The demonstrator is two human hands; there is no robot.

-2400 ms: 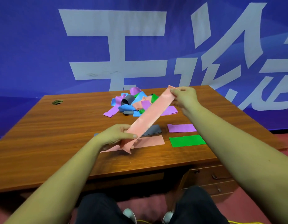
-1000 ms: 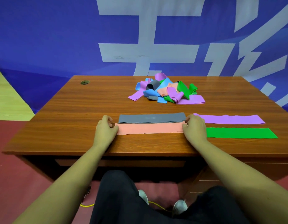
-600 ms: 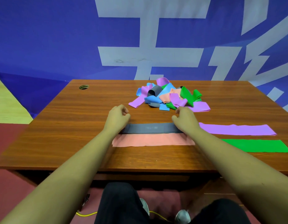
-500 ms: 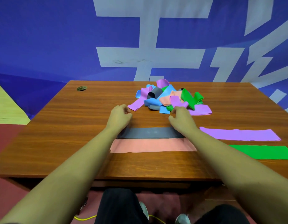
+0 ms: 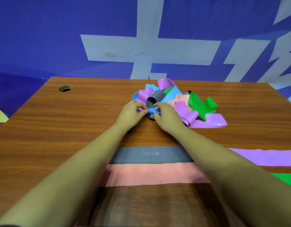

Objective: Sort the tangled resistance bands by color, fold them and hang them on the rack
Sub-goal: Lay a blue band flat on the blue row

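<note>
Head view: both hands are at the near edge of the tangled pile (image 5: 177, 102), which sits at the far middle of the bench (image 5: 59, 128). The left hand (image 5: 131, 113) and right hand (image 5: 167, 117) each have their grip pinched on a crumpled blue band (image 5: 152, 110) between them. Nearer, 4 flat bands lie with long axes running left to right: gray band (image 5: 151, 154), pink band (image 5: 151, 175) just beside it, purple band (image 5: 264, 157) and green band (image 5: 287, 178) to the right

The wooden desk (image 5: 59, 128) has a round cable hole (image 5: 65, 88) at its far left. A tangled heap (image 5: 180, 102) of bands (purple, grey, pink, green) sits toward the back, a blue band (image 5: 151, 110) at its near edge. Nearer lie flat a grey band (image 5: 149, 154), a pink band (image 5: 149, 176) just beside it, and rightward a purple band (image 5: 264, 157) and a green band (image 5: 287, 178).
</note>
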